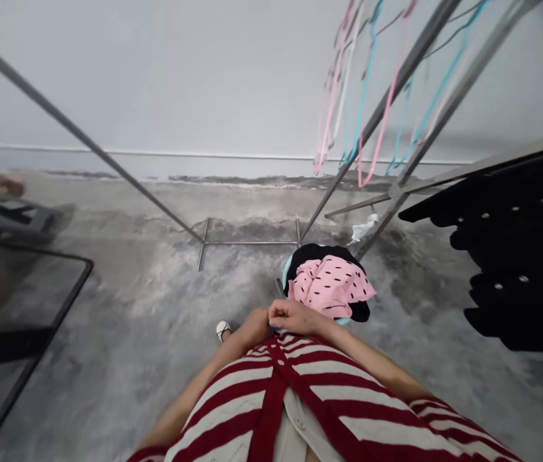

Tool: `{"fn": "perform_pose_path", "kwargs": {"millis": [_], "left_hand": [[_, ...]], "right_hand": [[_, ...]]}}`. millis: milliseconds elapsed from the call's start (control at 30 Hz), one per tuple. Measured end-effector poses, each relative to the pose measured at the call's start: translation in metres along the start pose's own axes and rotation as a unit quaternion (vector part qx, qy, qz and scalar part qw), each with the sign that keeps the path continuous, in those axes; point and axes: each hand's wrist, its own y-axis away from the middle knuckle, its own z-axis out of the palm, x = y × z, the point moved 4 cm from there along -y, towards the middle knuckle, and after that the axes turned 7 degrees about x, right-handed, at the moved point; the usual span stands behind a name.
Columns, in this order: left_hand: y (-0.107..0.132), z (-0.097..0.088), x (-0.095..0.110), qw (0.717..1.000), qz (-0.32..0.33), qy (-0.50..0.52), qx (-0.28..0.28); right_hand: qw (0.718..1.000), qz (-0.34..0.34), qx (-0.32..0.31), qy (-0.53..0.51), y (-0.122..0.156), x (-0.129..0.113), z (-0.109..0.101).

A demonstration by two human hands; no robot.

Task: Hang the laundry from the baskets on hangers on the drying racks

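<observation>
My left hand (255,326) and my right hand (296,316) meet in front of my waist, at the lower edge of a red-and-cream striped cardigan (233,385). The right hand's fingers are curled in, with their tips against the left hand. The left fingers are bent and partly covered. Whatever lies between the hands is too small and hidden to name. Just beyond my right hand, a pink cloth with black marks (331,285) lies on black fabric (317,252) in a heap, with a light-blue rim partly showing beneath.
A metal rack frame (252,243) stands ahead near the wall. Pink, white and blue hangers (374,147) hang at upper right. Black garments with shiny buttons (531,256) hang at right. A black metal frame (66,308) and a grey stool-like object (16,215) are at left.
</observation>
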Motion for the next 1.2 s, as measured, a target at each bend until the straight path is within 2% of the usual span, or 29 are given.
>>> {"fn": "perform_pose_path", "kwargs": {"millis": [67, 133, 200, 300, 367, 433, 500, 600, 667, 733, 800, 867, 933, 1000, 1033, 1067, 1133, 1200], "left_hand": [[-0.004, -0.014, -0.002, 0.999, 0.026, -0.021, -0.017], [-0.006, -0.034, -0.004, 0.998, 0.051, -0.03, -0.014], [-0.008, -0.055, -0.005, 0.996, 0.081, -0.027, -0.01], [-0.011, -0.088, -0.009, 0.991, 0.133, -0.023, -0.012], [-0.014, -0.116, -0.02, 0.989, 0.149, -0.015, 0.014], [-0.015, -0.151, -0.041, 0.988, 0.143, -0.002, 0.064], [-0.015, -0.19, -0.071, 0.986, 0.117, 0.006, 0.12], [-0.011, -0.242, -0.124, 0.981, 0.06, -0.01, 0.185], [-0.01, -0.265, -0.154, 0.979, 0.03, -0.023, 0.2], [-0.013, -0.275, -0.172, 0.982, 0.023, -0.029, 0.187], [-0.019, -0.274, -0.174, 0.986, 0.044, -0.023, 0.158], [-0.027, -0.265, -0.161, 0.991, 0.087, -0.009, 0.104], [-0.036, -0.252, -0.142, 0.991, 0.133, -0.015, 0.02], [-0.046, -0.244, -0.126, 0.984, 0.163, -0.047, -0.045], [-0.051, -0.245, -0.12, 0.982, 0.174, -0.06, -0.053], [-0.058, -0.248, -0.114, 0.98, 0.183, -0.064, -0.037], [-0.07, -0.265, -0.104, 0.978, 0.198, -0.052, 0.04], [-0.08, -0.285, -0.092, 0.971, 0.207, -0.041, 0.113]], "right_hand": [[0.997, -0.033, 0.066, 0.031, -0.002, -0.005, -0.015], [0.987, -0.063, 0.127, 0.08, -0.007, 0.0, -0.021], [0.976, -0.068, 0.159, 0.131, -0.021, 0.015, -0.014], [0.963, -0.035, 0.2, 0.175, -0.057, 0.046, 0.008], [0.951, -0.011, 0.25, 0.182, -0.084, 0.063, 0.02], [0.934, 0.016, 0.31, 0.178, -0.107, 0.07, 0.025], [0.91, 0.035, 0.379, 0.164, -0.126, 0.066, 0.022], [0.86, -0.005, 0.493, 0.133, -0.147, 0.035, 0.017], [0.832, -0.066, 0.538, 0.118, -0.159, 0.004, 0.021], [0.829, -0.119, 0.534, 0.117, -0.173, -0.03, 0.035], [0.841, -0.154, 0.504, 0.121, -0.186, -0.061, 0.055], [0.857, -0.171, 0.47, 0.125, -0.197, -0.084, 0.073], [0.865, -0.176, 0.448, 0.138, -0.202, -0.098, 0.084], [0.855, -0.174, 0.461, 0.162, -0.201, -0.101, 0.083], [0.842, -0.17, 0.481, 0.178, -0.199, -0.099, 0.08], [0.825, -0.159, 0.505, 0.196, -0.196, -0.095, 0.074], [0.791, -0.114, 0.549, 0.243, -0.191, -0.082, 0.062], [0.766, -0.054, 0.568, 0.297, -0.191, -0.066, 0.052]]}}
